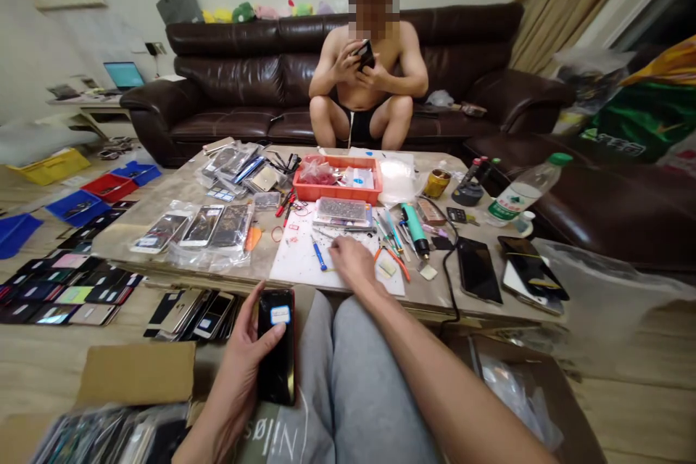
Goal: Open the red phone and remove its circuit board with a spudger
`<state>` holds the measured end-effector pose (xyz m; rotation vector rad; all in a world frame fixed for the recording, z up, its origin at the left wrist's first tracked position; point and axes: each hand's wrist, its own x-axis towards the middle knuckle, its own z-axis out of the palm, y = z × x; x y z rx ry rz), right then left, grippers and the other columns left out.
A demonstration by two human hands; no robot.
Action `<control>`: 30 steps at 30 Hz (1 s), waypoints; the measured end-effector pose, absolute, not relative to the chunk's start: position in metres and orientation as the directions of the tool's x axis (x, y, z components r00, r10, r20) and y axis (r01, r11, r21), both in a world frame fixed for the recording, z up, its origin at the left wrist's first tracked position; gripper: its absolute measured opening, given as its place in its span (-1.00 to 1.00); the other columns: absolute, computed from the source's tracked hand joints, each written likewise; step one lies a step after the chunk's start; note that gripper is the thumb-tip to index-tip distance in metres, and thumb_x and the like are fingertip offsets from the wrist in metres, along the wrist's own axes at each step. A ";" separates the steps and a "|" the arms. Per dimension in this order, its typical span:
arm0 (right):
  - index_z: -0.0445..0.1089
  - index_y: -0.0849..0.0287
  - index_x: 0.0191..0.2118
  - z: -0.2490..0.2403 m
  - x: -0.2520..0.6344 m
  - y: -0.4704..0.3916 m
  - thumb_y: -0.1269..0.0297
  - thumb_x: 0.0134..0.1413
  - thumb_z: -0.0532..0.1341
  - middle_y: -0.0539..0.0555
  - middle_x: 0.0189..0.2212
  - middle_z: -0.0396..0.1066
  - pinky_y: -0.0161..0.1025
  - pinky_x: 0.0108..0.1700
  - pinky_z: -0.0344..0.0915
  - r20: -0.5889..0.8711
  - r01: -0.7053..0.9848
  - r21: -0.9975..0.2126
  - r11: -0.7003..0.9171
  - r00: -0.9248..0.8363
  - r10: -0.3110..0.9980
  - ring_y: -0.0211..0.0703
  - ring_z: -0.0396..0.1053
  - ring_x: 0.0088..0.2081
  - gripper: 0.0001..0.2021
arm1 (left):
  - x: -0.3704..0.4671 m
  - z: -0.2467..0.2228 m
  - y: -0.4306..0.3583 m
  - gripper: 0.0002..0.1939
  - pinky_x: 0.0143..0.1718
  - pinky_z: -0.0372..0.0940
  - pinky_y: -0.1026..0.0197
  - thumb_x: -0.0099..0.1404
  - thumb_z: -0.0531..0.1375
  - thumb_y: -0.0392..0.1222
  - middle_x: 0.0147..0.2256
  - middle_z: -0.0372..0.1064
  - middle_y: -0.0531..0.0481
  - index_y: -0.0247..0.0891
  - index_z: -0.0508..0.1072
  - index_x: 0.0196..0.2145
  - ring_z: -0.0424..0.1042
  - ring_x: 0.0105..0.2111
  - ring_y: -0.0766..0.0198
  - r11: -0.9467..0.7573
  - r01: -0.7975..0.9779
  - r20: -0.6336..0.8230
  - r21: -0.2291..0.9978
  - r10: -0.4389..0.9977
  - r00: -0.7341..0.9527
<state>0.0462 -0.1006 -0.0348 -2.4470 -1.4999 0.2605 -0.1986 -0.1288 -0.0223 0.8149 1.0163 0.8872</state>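
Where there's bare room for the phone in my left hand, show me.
Two patches look bare: the front-left part of the white mat, left of the blue screwdriver, specks aside; and the tabletop left of the bagged phones. It's crowded around the red tray and right of your right hand, where the teal tool lies.

Grey trousers [362, 384] clothe both legs of the camera's wearer, the cloth matte and soft-looking, lightly creased over the thighs. White lettering [275, 438] in thin, plain strokes marks the left leg, upside down from the wearer's own view and apparently reading "Niløs". A thin white curve [304, 406] runs beside it, where the fabric looks darker, nearer olive. Slim forearms, bare of sleeves, lead to an ungloved left hand [247, 348] and right hand [352, 261], both slender-fingered.
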 end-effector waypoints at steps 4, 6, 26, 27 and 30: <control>0.48 0.21 -0.03 -0.033 0.084 -0.150 0.27 0.41 0.12 0.20 -0.07 0.52 -0.07 0.00 0.37 0.023 0.794 -0.291 -0.533 0.563 0.826 0.02 0.48 -0.04 -0.78 | -0.204 -0.020 -0.129 -0.15 0.04 0.38 0.23 -0.07 0.57 -0.15 0.07 0.55 -0.06 -0.04 0.44 0.19 0.51 0.06 0.08 0.465 -0.314 -0.383 0.828 0.878 0.288; 0.49 0.26 0.00 -0.039 0.098 -0.172 0.19 0.36 0.15 0.32 -0.05 0.50 -0.03 -0.10 0.35 0.027 0.769 -0.268 -0.580 0.608 0.793 0.19 0.49 -0.06 -0.71 | -0.205 -0.018 -0.129 -0.18 -0.01 0.40 0.21 -0.05 0.56 -0.16 0.04 0.56 -0.07 -0.07 0.44 0.17 0.55 -0.03 0.12 0.496 -0.346 -0.407 0.796 0.863 0.300; 0.45 0.11 -0.28 -0.006 -0.045 -0.211 -0.18 0.21 0.17 0.07 -0.39 0.58 -0.17 -0.29 0.51 -0.193 -0.075 -0.981 -0.179 0.346 0.918 -0.05 0.54 -0.39 -0.59 | -0.198 -0.016 -0.137 -0.49 -0.05 0.27 0.25 0.13 0.46 -0.04 -0.11 0.51 0.00 -0.12 0.50 0.02 0.44 -0.09 0.17 0.275 -0.105 -0.242 0.956 0.938 0.250; 0.44 0.10 -0.27 -0.006 -0.056 -0.210 -0.15 0.24 0.16 0.08 -0.38 0.59 -0.17 -0.28 0.51 -0.196 -0.103 -0.980 -0.171 0.338 0.920 -0.05 0.55 -0.38 -0.61 | -0.197 -0.016 -0.137 -0.51 -0.06 0.27 0.26 0.12 0.46 -0.03 -0.13 0.51 0.01 -0.13 0.51 0.00 0.43 -0.10 0.17 0.262 -0.081 -0.236 0.962 0.941 0.243; 0.43 0.07 -0.28 -0.006 -0.068 -0.206 -0.05 0.29 0.13 0.04 -0.41 0.58 -0.20 -0.30 0.46 -0.170 0.015 -0.981 -0.192 0.404 0.899 -0.05 0.54 -0.37 -0.69 | -0.194 -0.015 -0.138 -0.55 -0.11 0.29 0.27 0.11 0.47 -0.03 -0.20 0.50 0.04 -0.13 0.51 -0.07 0.43 -0.17 0.20 0.265 -0.074 -0.243 0.961 0.942 0.230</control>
